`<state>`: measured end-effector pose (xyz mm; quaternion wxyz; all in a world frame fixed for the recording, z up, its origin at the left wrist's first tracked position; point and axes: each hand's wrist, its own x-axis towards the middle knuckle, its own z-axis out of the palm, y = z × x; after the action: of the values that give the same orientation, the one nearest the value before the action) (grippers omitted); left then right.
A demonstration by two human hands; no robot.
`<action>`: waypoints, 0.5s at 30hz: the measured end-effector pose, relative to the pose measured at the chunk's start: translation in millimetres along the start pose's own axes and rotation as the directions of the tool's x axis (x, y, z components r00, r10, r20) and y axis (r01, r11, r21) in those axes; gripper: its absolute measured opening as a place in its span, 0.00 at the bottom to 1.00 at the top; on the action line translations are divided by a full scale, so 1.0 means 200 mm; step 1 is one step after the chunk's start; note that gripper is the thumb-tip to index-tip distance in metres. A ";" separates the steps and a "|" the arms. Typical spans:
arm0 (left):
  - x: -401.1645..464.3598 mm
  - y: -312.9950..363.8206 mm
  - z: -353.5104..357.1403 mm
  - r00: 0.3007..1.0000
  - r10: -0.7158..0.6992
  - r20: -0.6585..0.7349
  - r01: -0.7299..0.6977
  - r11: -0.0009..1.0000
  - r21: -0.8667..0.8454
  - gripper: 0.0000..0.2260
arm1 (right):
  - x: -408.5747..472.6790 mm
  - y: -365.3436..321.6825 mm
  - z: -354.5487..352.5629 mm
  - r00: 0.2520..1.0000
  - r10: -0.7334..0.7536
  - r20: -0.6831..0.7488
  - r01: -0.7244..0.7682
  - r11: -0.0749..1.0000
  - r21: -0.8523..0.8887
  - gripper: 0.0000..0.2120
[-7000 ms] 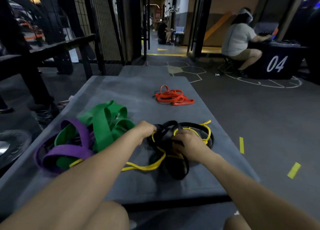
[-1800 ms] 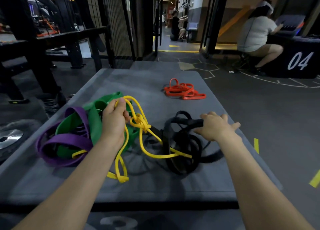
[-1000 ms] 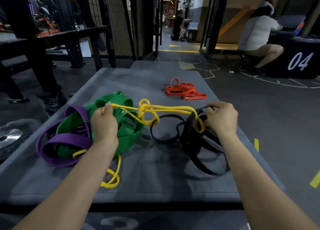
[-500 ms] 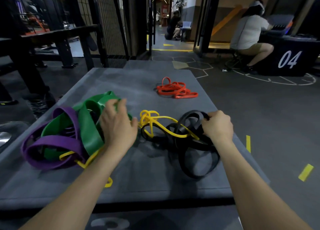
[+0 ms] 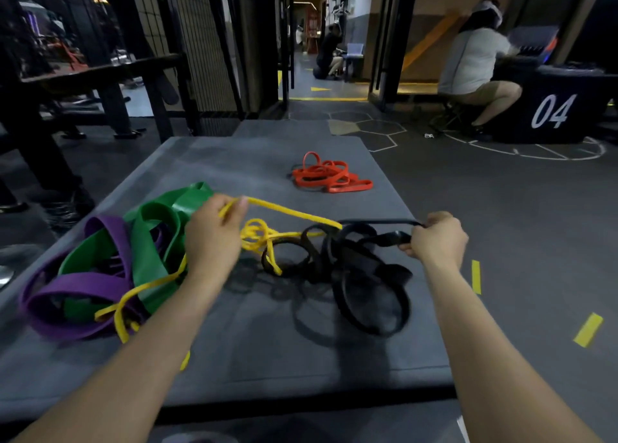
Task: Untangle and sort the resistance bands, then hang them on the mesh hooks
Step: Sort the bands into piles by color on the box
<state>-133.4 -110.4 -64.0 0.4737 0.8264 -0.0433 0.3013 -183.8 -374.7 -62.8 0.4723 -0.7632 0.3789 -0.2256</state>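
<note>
We count one thin yellow band (image 5: 284, 210), knotted into several black bands (image 5: 354, 268), beside green bands (image 5: 157, 235), a purple band (image 5: 77, 289) and an orange pile (image 5: 329, 178) on the mat (image 5: 234, 352). Our left hand (image 5: 210, 238) pinches yellow, now raised and stretched taut; our right hand (image 5: 434, 238) grips black.

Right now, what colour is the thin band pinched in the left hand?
Yellow: the thin rubber band in the left hand, head view.

A seated person (image 5: 475, 61) leans at a black box (image 5: 565, 108) marked 04.
</note>
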 end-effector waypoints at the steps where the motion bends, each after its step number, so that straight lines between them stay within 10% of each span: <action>1: 0.01 -0.02 -0.01 0.996 -0.082 -0.024 0.081 0.996 -0.028 0.11 | -0.01 0.00 0.01 1.000 0.004 0.028 -0.003 1.000 -0.019 0.14; 7: 0.03 -0.03 -0.01 0.882 -0.456 -0.114 0.347 0.794 -0.499 0.08 | -0.08 -0.05 0.06 0.997 -0.021 0.078 0.035 0.983 -0.183 0.13; 15: -0.04 0.03 -0.04 0.942 -0.185 0.280 0.318 0.762 -0.564 0.18 | -0.16 -0.04 0.12 0.857 -0.429 0.286 0.506 0.593 -0.627 0.19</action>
<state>-144.8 -109.0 -60.6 0.7401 0.6580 -0.0740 0.1172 -184.4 -334.0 -65.5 0.1011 -0.9645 0.1954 -0.1459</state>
